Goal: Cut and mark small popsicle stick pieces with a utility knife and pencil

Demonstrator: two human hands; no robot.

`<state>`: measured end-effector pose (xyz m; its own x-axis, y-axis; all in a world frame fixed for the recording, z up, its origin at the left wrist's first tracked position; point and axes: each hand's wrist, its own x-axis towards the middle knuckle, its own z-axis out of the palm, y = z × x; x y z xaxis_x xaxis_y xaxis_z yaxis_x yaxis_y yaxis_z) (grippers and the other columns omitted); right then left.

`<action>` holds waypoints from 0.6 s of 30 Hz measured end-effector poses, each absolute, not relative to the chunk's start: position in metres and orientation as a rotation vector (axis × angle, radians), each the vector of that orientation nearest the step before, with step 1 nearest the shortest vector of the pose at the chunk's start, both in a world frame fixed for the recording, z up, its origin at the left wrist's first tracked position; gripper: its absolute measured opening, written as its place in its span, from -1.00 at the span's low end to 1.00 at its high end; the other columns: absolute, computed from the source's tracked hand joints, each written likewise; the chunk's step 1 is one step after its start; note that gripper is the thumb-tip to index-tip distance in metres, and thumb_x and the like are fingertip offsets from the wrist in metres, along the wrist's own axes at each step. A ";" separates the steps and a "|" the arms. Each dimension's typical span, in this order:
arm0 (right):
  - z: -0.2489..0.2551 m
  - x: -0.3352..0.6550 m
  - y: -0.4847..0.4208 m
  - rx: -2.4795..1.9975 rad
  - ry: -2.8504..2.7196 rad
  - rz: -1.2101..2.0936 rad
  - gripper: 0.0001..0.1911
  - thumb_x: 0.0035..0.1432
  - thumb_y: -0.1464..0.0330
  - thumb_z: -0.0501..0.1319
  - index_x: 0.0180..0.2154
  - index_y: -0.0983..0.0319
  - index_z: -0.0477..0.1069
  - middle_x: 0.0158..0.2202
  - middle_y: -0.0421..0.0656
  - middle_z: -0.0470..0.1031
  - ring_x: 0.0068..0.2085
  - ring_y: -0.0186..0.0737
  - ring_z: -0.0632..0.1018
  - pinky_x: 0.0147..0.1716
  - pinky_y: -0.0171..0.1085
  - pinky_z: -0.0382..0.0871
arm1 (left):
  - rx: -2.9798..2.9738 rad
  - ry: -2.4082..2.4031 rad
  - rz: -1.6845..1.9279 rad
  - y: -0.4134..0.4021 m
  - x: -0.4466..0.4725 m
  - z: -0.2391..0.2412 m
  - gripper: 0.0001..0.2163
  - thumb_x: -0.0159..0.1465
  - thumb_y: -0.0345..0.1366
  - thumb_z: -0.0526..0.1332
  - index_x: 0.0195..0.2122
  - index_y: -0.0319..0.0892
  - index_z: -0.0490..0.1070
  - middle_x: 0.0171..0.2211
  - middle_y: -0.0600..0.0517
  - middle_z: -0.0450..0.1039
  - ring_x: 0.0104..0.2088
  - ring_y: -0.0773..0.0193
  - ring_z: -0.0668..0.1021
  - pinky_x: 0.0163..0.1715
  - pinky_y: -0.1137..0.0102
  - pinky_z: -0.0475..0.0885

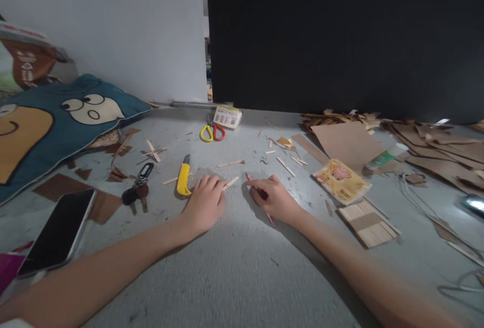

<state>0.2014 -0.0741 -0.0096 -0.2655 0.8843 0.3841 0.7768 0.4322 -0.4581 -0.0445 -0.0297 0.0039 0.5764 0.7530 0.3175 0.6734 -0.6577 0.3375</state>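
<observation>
My left hand (206,201) rests on the grey surface with its fingers closed over a thin wooden stick (231,182) whose end pokes out to the right. My right hand (274,198) lies just beside it, fingers wrapped round a red pencil (249,178); the pencil's tip points up-left and its back end shows below the hand. A yellow utility knife (184,176) lies just left of my left hand.
Keys (138,186) and a dark phone (56,231) lie at the left, near a blue cushion (56,121). Yellow-and-red scissors (212,131) sit at the back. Loose wooden sticks, a bundle of sticks (368,222), a printed packet (341,180) and cardboard scraps (427,146) fill the right.
</observation>
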 end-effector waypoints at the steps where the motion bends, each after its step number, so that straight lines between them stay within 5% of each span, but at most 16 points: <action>1: -0.011 0.202 -0.074 -1.354 -2.092 0.259 -0.71 0.34 0.48 0.13 -0.05 0.17 0.58 -0.43 -0.19 0.62 -0.44 -0.24 0.55 -0.11 -0.17 0.29 | 2.621 1.127 0.617 -0.030 -0.044 0.005 -0.72 0.41 -0.46 0.09 0.07 -0.17 0.47 -0.11 -0.13 0.54 -0.01 -0.05 0.54 0.04 0.03 0.46; 5: -0.011 0.206 -0.077 -1.292 -2.011 0.248 -0.76 0.26 0.48 0.15 -0.21 0.14 0.58 -0.46 -0.20 0.62 -0.44 -0.22 0.55 -0.19 -0.21 0.39 | 2.418 0.921 0.646 -0.027 -0.044 0.007 -0.72 0.47 -0.41 0.06 0.11 -0.13 0.45 -0.18 -0.04 0.55 -0.12 0.12 0.59 -0.02 0.20 0.52; 8: -0.008 0.208 -0.080 -1.276 -1.948 0.202 -0.81 0.25 0.47 0.17 -0.28 0.13 0.53 -0.52 -0.23 0.55 -0.43 -0.21 0.53 -0.24 -0.23 0.45 | 2.402 0.937 0.719 -0.024 -0.044 0.006 -0.76 0.47 -0.31 0.15 0.12 -0.11 0.48 -0.02 -0.09 0.56 0.06 0.07 0.57 0.11 0.13 0.49; 12: -0.006 0.206 -0.081 -1.194 -1.954 0.099 -0.80 0.34 0.47 0.13 -0.17 0.15 0.52 -0.40 -0.18 0.63 -0.40 -0.21 0.57 -0.17 -0.19 0.49 | 2.542 1.002 0.597 -0.024 -0.045 0.005 -0.60 0.44 -0.13 0.27 0.26 -0.07 0.45 0.28 -0.14 0.46 0.31 -0.09 0.41 0.28 -0.05 0.36; 18: -0.008 0.204 -0.079 -1.196 -1.941 0.006 -0.83 0.41 0.43 0.18 -0.05 0.13 0.50 -0.27 -0.09 0.63 -0.25 -0.14 0.64 -0.21 -0.21 0.52 | 2.604 0.967 0.478 -0.024 -0.046 0.003 -0.60 0.47 -0.06 0.23 0.26 -0.05 0.50 0.35 -0.11 0.43 0.39 -0.07 0.36 0.34 -0.09 0.29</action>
